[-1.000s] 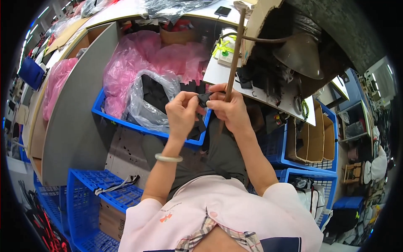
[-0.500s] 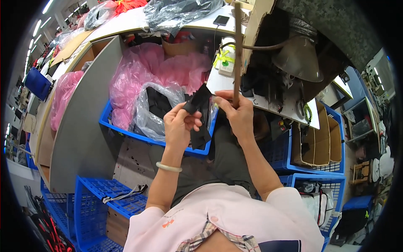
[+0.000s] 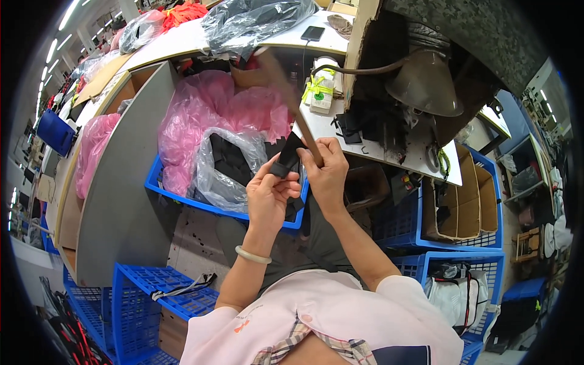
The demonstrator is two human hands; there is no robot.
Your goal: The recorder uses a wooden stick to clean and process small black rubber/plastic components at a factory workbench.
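My left hand point(image 3: 266, 198) is closed on a folded black fabric strap point(image 3: 283, 166), pinched between thumb and fingers. Close beside it, my right hand point(image 3: 330, 176) grips the lower end of a long, thin brown stick point(image 3: 302, 126), perhaps wooden. The stick slants up and to the left, its far end blurred by motion. The right fingertips meet the upper part of the strap. Under both hands stands a blue crate point(image 3: 213, 208) holding pink plastic bags point(image 3: 210, 100), a clear bag point(image 3: 228, 196) of black pieces and more black straps.
At the right a white table point(image 3: 389, 149) bears a lamp point(image 3: 426, 85), scissors point(image 3: 432, 159) and a bundle tied with yellow cord point(image 3: 320, 91). A phone point(image 3: 313, 33) lies farther back. Blue crates point(image 3: 161, 286) stand low on both sides, and a grey panel point(image 3: 131, 182) rises at the left.
The stick has swung from upright to a leftward slant. My right hand has moved left and slightly down, closer to my left hand, which has shifted a little right and down with the strap.
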